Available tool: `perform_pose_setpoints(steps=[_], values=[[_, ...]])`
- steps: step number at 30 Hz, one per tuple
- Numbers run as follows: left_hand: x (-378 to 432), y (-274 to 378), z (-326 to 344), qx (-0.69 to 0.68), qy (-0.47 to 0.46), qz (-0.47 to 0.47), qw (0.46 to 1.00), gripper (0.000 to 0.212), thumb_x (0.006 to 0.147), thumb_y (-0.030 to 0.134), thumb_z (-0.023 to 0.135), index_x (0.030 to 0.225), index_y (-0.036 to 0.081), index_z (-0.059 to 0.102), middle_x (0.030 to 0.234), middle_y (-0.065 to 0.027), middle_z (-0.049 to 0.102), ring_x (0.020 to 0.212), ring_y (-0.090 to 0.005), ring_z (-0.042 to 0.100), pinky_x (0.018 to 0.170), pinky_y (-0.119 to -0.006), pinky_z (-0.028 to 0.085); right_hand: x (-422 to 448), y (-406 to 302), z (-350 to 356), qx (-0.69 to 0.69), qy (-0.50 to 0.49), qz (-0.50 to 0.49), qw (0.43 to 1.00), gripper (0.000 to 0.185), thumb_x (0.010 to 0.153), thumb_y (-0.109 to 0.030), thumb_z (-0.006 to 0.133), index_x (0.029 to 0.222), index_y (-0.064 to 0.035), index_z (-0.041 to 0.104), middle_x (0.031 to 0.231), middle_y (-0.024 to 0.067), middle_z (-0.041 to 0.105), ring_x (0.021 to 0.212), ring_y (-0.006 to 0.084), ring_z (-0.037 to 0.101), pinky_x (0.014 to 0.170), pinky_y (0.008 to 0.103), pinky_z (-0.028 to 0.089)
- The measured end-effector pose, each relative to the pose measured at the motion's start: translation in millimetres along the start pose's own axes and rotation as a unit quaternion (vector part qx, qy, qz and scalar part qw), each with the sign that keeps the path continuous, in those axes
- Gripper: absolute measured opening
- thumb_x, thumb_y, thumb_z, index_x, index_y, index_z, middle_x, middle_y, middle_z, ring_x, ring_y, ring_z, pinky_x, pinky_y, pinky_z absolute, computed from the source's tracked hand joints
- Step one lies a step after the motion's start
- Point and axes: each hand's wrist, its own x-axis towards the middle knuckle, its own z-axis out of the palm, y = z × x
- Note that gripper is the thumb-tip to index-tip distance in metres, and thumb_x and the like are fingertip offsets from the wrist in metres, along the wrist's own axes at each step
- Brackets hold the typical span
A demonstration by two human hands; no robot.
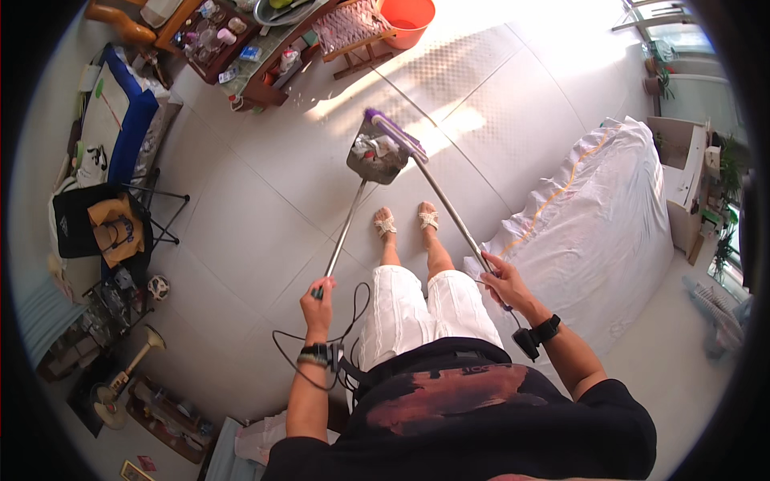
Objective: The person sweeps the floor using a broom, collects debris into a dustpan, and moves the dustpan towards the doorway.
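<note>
My left hand [317, 303] is closed around the end of the metal handle of a long-handled dustpan [388, 174]. White crumpled litter [376, 147] lies in the pan, with a bit of red among it. My right hand [508, 281] grips the metal pole of a broom with a purple head [415, 141]. The broom head lies across the open far edge of the dustpan, ahead of my feet. A black cable [289, 333] loops beside my left wrist, and both wrists carry strapped devices.
A white cloth-covered piece of furniture [601, 222] stands close on my right. Ahead are a wooden table [271, 99], a woven-seat stool [349, 27] and a red bucket [409, 24]. Leftward are a folding chair [75, 210], a ball [159, 287] and a standing fan [111, 397].
</note>
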Motion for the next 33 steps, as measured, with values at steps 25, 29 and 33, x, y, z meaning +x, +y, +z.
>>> perform_pose_setpoints(steps=[25,29,33], values=[[68,25,-25,0.182,-0.029,0.044,0.982,0.02,0.083,0.022,0.056,0.085,0.003,0.065,0.076,-0.0142,0.065,0.069,-0.0266,0.063,0.063,-0.031,0.048,121,-65,-10,-0.193,0.127,-0.073,0.97,0.051,0.076,-0.009,0.056,0.126,-0.0045,0.046,0.058,0.0069,0.053,0.041,0.0141,0.05,0.038,0.0297,0.041],[99,30,-39,0.242,-0.044,0.075,0.966,0.021,0.084,0.021,0.055,0.087,0.004,0.066,0.067,-0.0073,0.064,0.061,-0.0165,0.06,0.06,-0.028,0.047,198,-56,5,-0.231,0.152,-0.065,0.959,0.041,0.074,-0.004,0.05,0.115,-0.0009,0.053,0.06,0.0146,0.056,0.046,0.023,0.057,0.041,0.0353,0.045],[137,37,-45,0.31,-0.089,0.082,0.943,0.021,0.084,0.022,0.054,0.085,0.005,0.066,0.066,-0.0064,0.063,0.06,-0.0163,0.059,0.06,-0.029,0.046,221,-17,28,-0.343,0.138,-0.081,0.926,0.019,0.072,-0.001,0.046,0.09,0.0019,0.053,0.06,0.0189,0.056,0.049,0.0276,0.059,0.044,0.0386,0.046]])
